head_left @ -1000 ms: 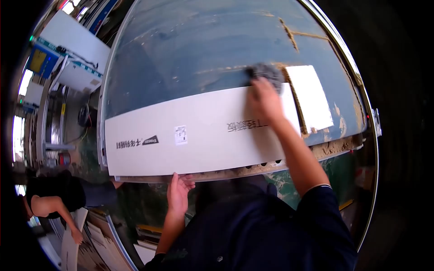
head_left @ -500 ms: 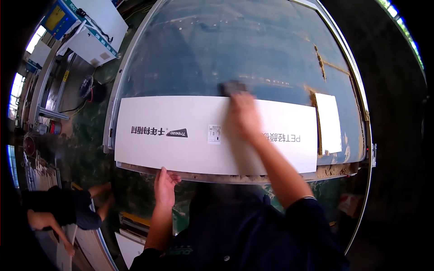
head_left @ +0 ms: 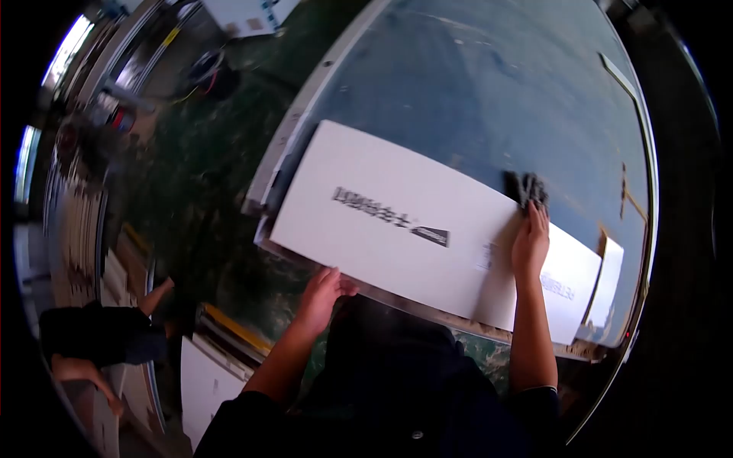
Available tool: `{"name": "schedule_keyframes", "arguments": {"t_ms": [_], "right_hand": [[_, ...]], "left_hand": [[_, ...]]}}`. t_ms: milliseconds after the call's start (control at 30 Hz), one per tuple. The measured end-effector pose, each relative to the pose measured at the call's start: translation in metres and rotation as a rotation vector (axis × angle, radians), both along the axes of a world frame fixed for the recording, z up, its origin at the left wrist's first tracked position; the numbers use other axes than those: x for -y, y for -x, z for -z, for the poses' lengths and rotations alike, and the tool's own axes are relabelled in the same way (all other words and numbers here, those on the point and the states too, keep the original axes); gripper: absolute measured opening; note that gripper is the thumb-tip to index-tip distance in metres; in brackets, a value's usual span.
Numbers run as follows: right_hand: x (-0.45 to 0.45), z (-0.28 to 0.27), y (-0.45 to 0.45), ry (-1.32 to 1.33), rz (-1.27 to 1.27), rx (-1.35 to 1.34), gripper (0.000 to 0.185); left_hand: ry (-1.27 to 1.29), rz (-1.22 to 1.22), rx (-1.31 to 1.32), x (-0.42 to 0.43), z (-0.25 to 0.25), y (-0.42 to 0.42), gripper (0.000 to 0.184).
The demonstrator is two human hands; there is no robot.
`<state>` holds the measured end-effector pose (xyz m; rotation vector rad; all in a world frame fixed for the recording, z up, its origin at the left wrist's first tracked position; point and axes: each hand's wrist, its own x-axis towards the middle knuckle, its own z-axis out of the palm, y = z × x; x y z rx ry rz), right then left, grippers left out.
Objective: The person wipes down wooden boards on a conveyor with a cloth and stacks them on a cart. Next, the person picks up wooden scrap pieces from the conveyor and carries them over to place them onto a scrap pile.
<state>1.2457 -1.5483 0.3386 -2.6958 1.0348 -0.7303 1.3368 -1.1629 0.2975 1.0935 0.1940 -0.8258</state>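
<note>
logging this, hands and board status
Right hand holding dark wad at far edge of white board. Left hand at near edge. Smaller piece by right end.

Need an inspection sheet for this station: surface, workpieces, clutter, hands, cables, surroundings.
Surface: blue-grey table, brown streaks toward its right side.
Workpieces: long white board, printed, lying along the near side; smaller white panel just past its right end.
Clutter: brown debris along the table's near edge.
Left hand: at the board's near edge; grip unclear.
Right hand: holds a grey wad at the board's far edge.
Cables: thin yellow cable-like line on the floor.
Surroundings: another person lower left; stacked panels beyond.
</note>
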Motion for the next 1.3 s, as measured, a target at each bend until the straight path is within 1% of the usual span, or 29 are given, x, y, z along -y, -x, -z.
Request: {"name": "schedule_keyframes", "arguments": {"t_ms": [33, 67, 133, 167, 200, 267, 333, 400, 467, 500, 567, 600, 633, 667, 700, 767, 833, 867, 900, 933, 967, 1000, 1033, 1067, 1100, 1133, 1167, 1233, 1300], "right_hand": [[-0.013, 0.003, -0.015, 0.019, -0.032, 0.011, 0.032], [-0.030, 0.006, -0.039, -0.012, -0.131, 0.030, 0.032], [-0.086, 0.012, -0.105, -0.025, -0.307, 0.069, 0.032], [-0.120, 0.010, -0.144, -0.130, -0.309, 0.012, 0.032], [-0.148, 0.010, -0.179, -0.158, -0.427, 0.065, 0.032], [-0.190, 0.011, -0.243, -0.116, -0.550, 0.111, 0.034], [-0.195, 0.010, -0.254, -0.085, -0.636, 0.103, 0.036], [-0.178, 0.003, -0.238, -0.044, -0.687, 0.030, 0.037], [-0.152, 0.000, -0.206, 0.011, -0.652, 0.004, 0.039], [-0.136, -0.003, -0.182, 0.038, -0.627, -0.013, 0.039], [-0.088, -0.006, -0.120, 0.079, -0.483, -0.091, 0.039], [-0.056, -0.009, -0.079, 0.103, -0.388, -0.130, 0.036], [-0.023, -0.012, -0.030, 0.125, -0.287, -0.174, 0.034], [0.020, -0.015, 0.024, 0.074, -0.082, -0.295, 0.034], [0.059, -0.025, 0.074, 0.014, 0.115, -0.397, 0.034], [0.104, -0.064, 0.151, -0.119, 0.523, -0.653, 0.032], [0.114, -0.075, 0.189, 0.191, 0.549, -0.501, 0.030], [0.116, -0.071, 0.193, 0.390, 0.442, -0.326, 0.032], [0.095, -0.088, 0.170, 0.263, 0.433, -0.245, 0.029], [0.064, -0.106, 0.141, 0.023, 0.370, -0.065, 0.027], [0.064, -0.093, 0.134, -0.004, 0.330, -0.085, 0.026], [0.060, -0.062, 0.128, 0.063, 0.258, -0.009, 0.032], [0.045, -0.044, 0.117, 0.097, 0.113, 0.004, 0.031], [0.031, -0.029, 0.107, 0.146, -0.019, -0.095, 0.032], [0.010, -0.041, 0.095, -0.057, -0.072, -0.185, 0.032], [0.009, -0.024, 0.097, 0.187, -0.186, -0.193, 0.029], [0.023, -0.019, 0.108, 0.344, -0.211, -0.151, 0.027], [0.085, -0.008, 0.155, 0.158, 0.071, -0.070, 0.029], [0.126, -0.040, 0.205, -0.031, 0.429, -0.333, 0.027]], "left_hand": [[0.011, -0.016, 0.002, -0.003, 0.002, -0.007, 0.033], [0.000, 0.014, 0.010, -0.004, -0.001, -0.013, 0.029], [0.031, -0.012, -0.047, -0.006, 0.005, -0.013, 0.027], [0.037, -0.006, -0.081, -0.008, 0.003, -0.014, 0.027], [-0.023, 0.013, -0.100, -0.012, 0.008, -0.013, 0.028], [-0.134, 0.074, -0.128, -0.015, 0.020, -0.017, 0.029], [-0.113, 0.091, -0.159, -0.016, 0.011, -0.020, 0.034], [-0.117, 0.098, -0.153, -0.016, 0.000, -0.024, 0.035], [-0.147, 0.097, -0.116, -0.013, -0.006, -0.024, 0.031], [-0.127, 0.089, -0.102, -0.014, -0.003, -0.022, 0.031], [-0.066, 0.115, -0.073, -0.017, 0.007, -0.020, 0.030], [-0.051, 0.110, -0.012, -0.015, 0.002, -0.021, 0.027], [-0.095, 0.095, -0.035, -0.014, 0.003, -0.019, 0.027], [-0.004, 0.110, 0.021, -0.012, 0.001, -0.021, 0.027], [-0.001, 0.062, 0.000, -0.012, 0.001, -0.020, 0.025], [0.041, 0.113, 0.004, -0.016, 0.000, -0.023, 0.022], [0.046, 0.049, 0.004, -0.016, 0.006, -0.023, 0.029], [0.065, 0.072, 0.029, -0.018, 0.010, -0.023, 0.029], [0.083, 0.051, -0.003, -0.018, 0.012, -0.022, 0.030], [0.099, 0.034, -0.036, -0.016, 0.013, -0.020, 0.030], [0.117, 0.019, -0.065, -0.012, 0.012, -0.018, 0.031], [0.135, 0.017, -0.075, -0.008, 0.011, -0.015, 0.034], [0.130, 0.010, -0.071, -0.002, 0.007, -0.011, 0.035], [0.125, 0.001, -0.066, 0.003, 0.004, -0.006, 0.035], [0.122, -0.011, -0.057, 0.007, 0.001, -0.002, 0.036], [0.108, -0.004, -0.047, 0.011, 0.005, 0.001, 0.038], [0.085, -0.003, -0.042, 0.017, 0.003, 0.005, 0.039], [0.046, 0.045, -0.009, 0.025, 0.002, 0.014, 0.041], [0.036, 0.095, 0.021, 0.032, 0.005, 0.022, 0.042]]}}
